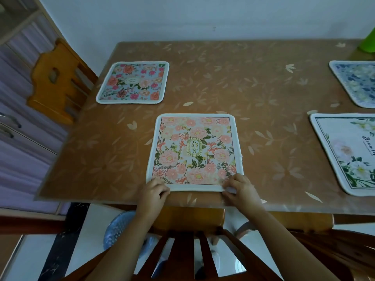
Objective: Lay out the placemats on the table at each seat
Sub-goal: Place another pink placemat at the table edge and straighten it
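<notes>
From the head camera, looking down over the back of a wooden chair (182, 252), the brown leaf-patterned counter (253, 82) carries four placemats. The nearest, a pink peony placemat (194, 152) with a gold oval reading "GARDEN" at its middle, lies flat close to the near edge of the counter, straight ahead of the person. The left hand (153, 194) sits on its near left corner, fingers (163, 192) curled down with the thumb and fingertips closed on the white border. The right hand (240, 189) covers the near right corner the same way, its fingers (229, 188) pinching the border there, so both hands have hold of this one mat along its near edge.

Farther off to the left, a blue rose placemat (133, 82) lies flat near the counter's left side, just in front of a second wooden chair (58, 80) pushed up there. On the right, partly cut off by the frame, a white floral placemat (345, 153) with dark script lies near the front edge, and beyond it a blue-and-white placemat (357, 82) lies toward the wall. All four mats are well apart from each other. A green object (368, 40) stands at the far right corner, too cropped to identify. A blue slipper (119, 228) shows on the floor below.
</notes>
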The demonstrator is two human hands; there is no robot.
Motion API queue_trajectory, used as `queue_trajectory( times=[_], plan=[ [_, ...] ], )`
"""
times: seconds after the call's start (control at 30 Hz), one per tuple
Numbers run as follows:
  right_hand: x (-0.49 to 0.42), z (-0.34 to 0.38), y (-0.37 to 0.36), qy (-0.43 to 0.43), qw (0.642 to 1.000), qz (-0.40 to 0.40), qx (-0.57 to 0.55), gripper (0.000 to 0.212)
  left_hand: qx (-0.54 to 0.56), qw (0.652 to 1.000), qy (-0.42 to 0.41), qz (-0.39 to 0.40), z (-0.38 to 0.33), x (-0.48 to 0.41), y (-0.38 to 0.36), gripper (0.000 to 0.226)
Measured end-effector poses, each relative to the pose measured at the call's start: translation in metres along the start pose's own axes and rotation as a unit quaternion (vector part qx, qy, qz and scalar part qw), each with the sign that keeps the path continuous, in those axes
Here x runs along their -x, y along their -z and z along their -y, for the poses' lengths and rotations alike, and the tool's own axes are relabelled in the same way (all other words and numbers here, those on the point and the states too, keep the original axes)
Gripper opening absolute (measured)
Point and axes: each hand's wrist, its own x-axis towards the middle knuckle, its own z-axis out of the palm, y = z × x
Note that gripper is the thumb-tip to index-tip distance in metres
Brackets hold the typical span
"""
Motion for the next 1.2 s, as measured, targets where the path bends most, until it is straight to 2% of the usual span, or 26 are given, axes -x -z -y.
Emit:
queue_trajectory(
  times=[0.33, 0.53, 0.93, 1.03, 1.1, 1.2],
  plan=[
    [0.010, -0.008, -0.003, -0.004, 0.999, -0.037, 0.022, 0.009, -0.042, 0.998, -0.048, -0.002, -0.008, 0.001, -0.003, 0.015],
    [0.010, -0.007, -0.005, -0.010, 0.999, -0.037, 0.018, 0.007, -0.039, 0.999, -0.030, 0.017, -0.011, 0.002, -0.008, 0.009],
    [0.014, -0.006, -0.006, 0.002, 0.998, -0.050, 0.022, 0.010, -0.055, 0.998, -0.012, 0.011, -0.012, 0.004, -0.013, 0.011],
    [0.015, -0.006, -0.006, 0.011, 0.998, -0.055, 0.040, 0.018, -0.061, 0.998, 0.004, 0.020, -0.008, 0.005, -0.020, 0.031],
    [0.013, -0.007, -0.008, 0.004, 0.997, -0.052, 0.051, 0.031, -0.091, 0.994, 0.013, 0.063, -0.005, 0.004, -0.028, 0.050],
    [0.007, -0.009, -0.017, -0.006, 0.996, -0.002, 0.092, 0.049, -0.177, 0.974, 0.018, 0.140, -0.004, -0.004, -0.043, 0.064]
  ],
)
